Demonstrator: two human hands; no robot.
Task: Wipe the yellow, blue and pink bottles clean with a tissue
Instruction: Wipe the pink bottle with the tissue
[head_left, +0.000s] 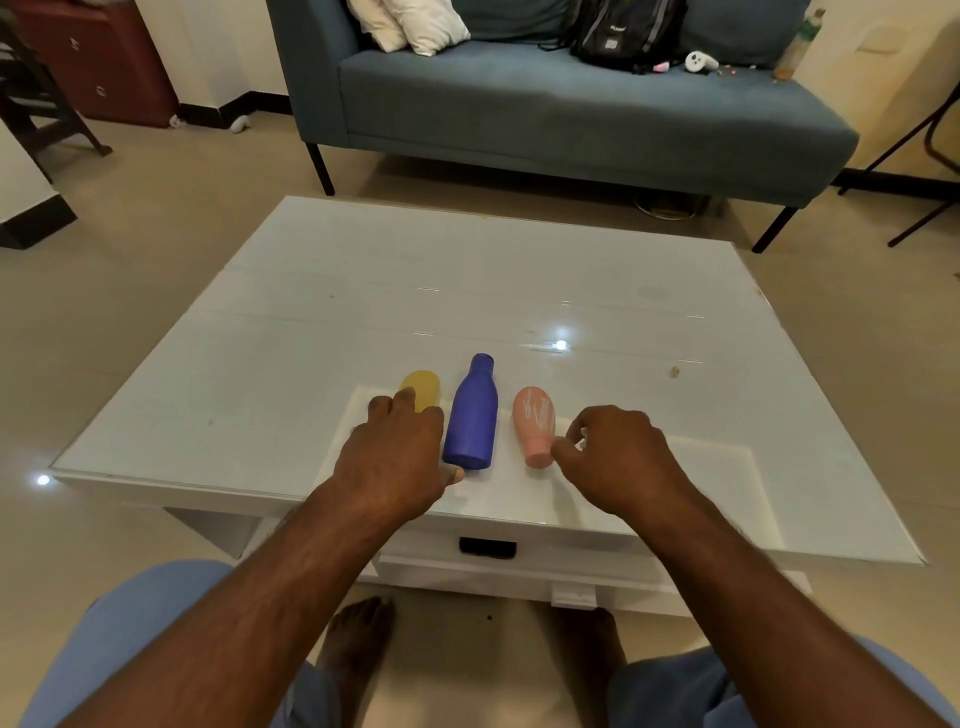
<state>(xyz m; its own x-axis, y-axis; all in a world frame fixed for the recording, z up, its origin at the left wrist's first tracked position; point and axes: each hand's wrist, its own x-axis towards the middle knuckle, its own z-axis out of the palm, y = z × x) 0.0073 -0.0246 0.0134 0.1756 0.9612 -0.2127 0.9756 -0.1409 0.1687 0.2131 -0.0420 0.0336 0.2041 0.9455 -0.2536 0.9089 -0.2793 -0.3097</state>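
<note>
Three bottles lie side by side on the white table (291, 332), near its front edge. The yellow bottle (423, 387) is on the left; my left hand (400, 457) lies palm down over its near half, fingers spread, thumb beside the base of the blue bottle (470, 415). The pink bottle (535, 421), streaked with white marks, is on the right with its neck toward me. My right hand (618, 457) is curled just right of that neck, thumb tip touching it. A small white patch shows between its fingers; I cannot tell whether that is a tissue.
A paler rectangular patch (675, 483) lies under the bottles. A small brown speck (674, 371) sits on the table at the right. A blue sofa (519, 114) with pillows and a black bag stands behind the table. My knees and bare feet are below the table's drawer (488, 548).
</note>
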